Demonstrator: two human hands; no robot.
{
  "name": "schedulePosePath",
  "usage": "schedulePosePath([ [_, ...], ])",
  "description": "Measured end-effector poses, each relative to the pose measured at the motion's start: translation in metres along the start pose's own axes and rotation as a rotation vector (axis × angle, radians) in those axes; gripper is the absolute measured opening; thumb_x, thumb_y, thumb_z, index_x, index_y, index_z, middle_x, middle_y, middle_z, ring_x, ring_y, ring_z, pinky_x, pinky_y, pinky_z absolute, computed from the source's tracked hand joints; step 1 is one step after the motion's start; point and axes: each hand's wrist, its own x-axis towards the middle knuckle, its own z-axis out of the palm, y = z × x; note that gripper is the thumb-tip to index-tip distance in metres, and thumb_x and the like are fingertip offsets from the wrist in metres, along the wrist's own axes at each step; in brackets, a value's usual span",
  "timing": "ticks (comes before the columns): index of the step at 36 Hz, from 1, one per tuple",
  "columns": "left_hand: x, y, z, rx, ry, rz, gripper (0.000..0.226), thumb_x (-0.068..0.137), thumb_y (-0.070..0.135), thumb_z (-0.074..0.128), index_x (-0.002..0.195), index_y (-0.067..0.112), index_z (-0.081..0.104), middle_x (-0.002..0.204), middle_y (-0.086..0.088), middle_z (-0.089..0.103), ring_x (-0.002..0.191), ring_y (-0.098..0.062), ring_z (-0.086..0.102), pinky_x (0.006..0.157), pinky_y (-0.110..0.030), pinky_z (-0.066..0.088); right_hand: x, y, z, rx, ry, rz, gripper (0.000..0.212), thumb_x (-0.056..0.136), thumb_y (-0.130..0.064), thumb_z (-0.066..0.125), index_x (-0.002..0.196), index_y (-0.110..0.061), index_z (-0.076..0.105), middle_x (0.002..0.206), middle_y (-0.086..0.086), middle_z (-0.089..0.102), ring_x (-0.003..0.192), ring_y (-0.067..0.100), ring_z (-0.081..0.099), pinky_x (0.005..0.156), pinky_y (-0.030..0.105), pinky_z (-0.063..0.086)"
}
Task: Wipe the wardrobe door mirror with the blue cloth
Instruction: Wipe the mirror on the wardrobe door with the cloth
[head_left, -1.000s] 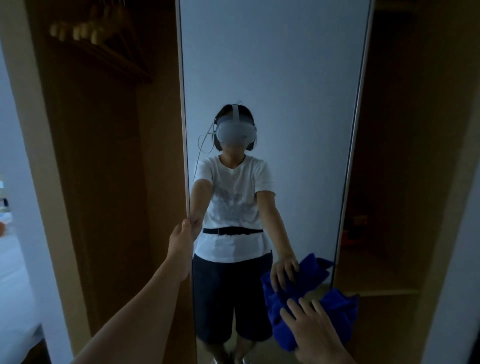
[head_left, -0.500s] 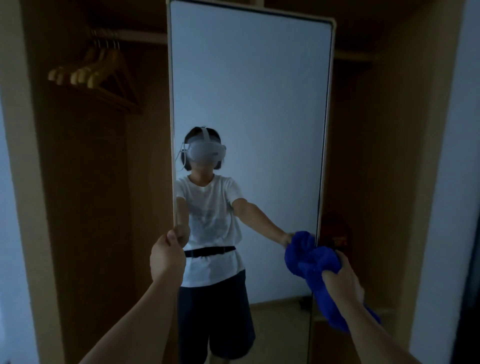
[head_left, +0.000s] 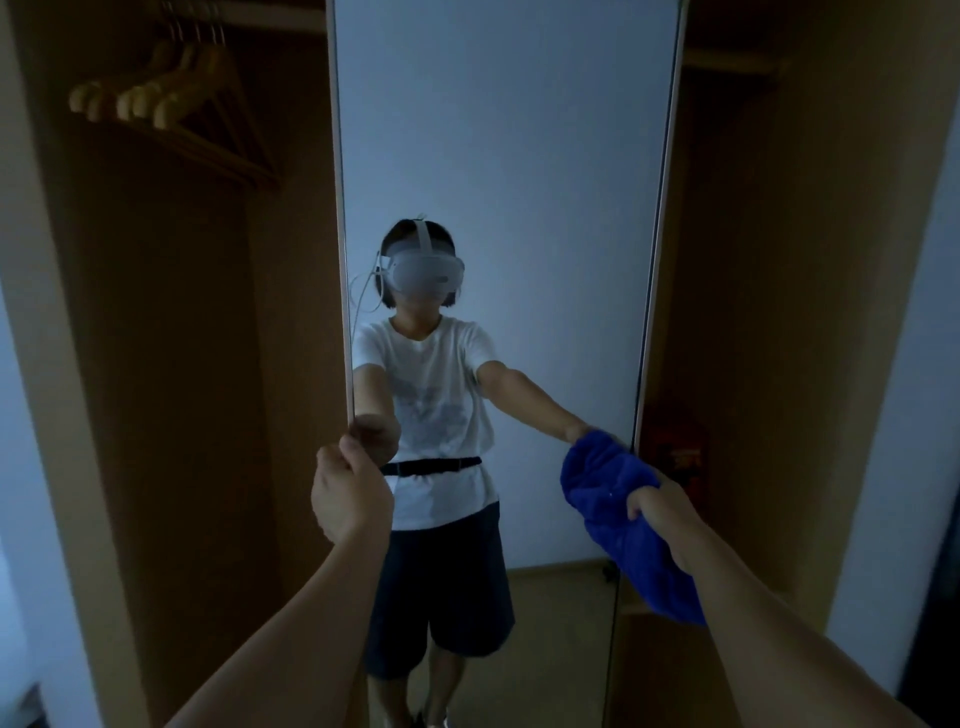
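Note:
A tall wardrobe door mirror stands open in front of me and reflects a person in a white shirt and a headset. My left hand grips the mirror's left edge at waist height. My right hand is closed on a bunched blue cloth, whose upper end presses against the glass near the mirror's lower right edge. The rest of the cloth hangs down under my wrist.
The wardrobe's wooden interior opens on the left, with several wooden hangers on a rail at the top. Dark wooden shelves lie behind the mirror on the right. A pale wall borders the right side.
My right hand lifted the blue cloth from low on the glass up to the mirror's right edge and closed around it. My view rose. My left hand stayed on the left edge.

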Motion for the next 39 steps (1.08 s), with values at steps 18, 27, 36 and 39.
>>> schedulePosePath([
  [18, 0.026, -0.006, 0.019, 0.013, -0.162, 0.029, 0.056, 0.094, 0.057, 0.022, 0.113, 0.021, 0.061, 0.107, 0.001, 0.064, 0.088, -0.013, 0.054, 0.074, -0.032, 0.044, 0.044, 0.008, 0.018, -0.005, 0.006, -0.041, 0.068, 0.068, 0.010, 0.048, 0.130, -0.020, 0.050, 0.088, 0.003, 0.055, 0.078, 0.021, 0.052, 0.063, 0.029, 0.040],
  [27, 0.037, -0.009, 0.033, 0.064, -0.316, 0.049, 0.061, 0.091, 0.064, 0.018, 0.128, 0.026, 0.049, 0.125, -0.003, 0.058, 0.103, -0.019, 0.054, 0.088, -0.038, 0.045, 0.065, 0.011, 0.023, -0.071, -0.006, -0.060, 0.075, 0.067, 0.008, 0.050, 0.133, -0.026, 0.048, 0.087, -0.001, 0.054, 0.076, 0.018, 0.051, 0.057, 0.026, 0.035],
  [36, 0.043, -0.009, 0.048, 0.075, -0.333, -0.050, 0.066, 0.091, 0.065, 0.021, 0.144, 0.026, 0.029, 0.144, -0.004, 0.044, 0.128, -0.031, 0.045, 0.101, -0.043, 0.039, 0.077, 0.015, 0.024, -0.109, 0.026, -0.067, 0.078, 0.066, 0.005, 0.051, 0.138, -0.024, 0.043, 0.106, 0.004, 0.053, 0.084, 0.021, 0.051, 0.069, 0.031, 0.041],
  [39, 0.044, -0.010, 0.049, 0.056, -0.354, -0.046, 0.066, 0.091, 0.065, 0.020, 0.144, 0.026, 0.029, 0.144, -0.005, 0.044, 0.127, -0.031, 0.045, 0.098, -0.041, 0.038, 0.077, 0.016, 0.023, -0.110, 0.028, -0.064, 0.077, 0.065, 0.004, 0.051, 0.136, -0.024, 0.045, 0.092, -0.002, 0.052, 0.079, 0.018, 0.050, 0.071, 0.033, 0.041],
])
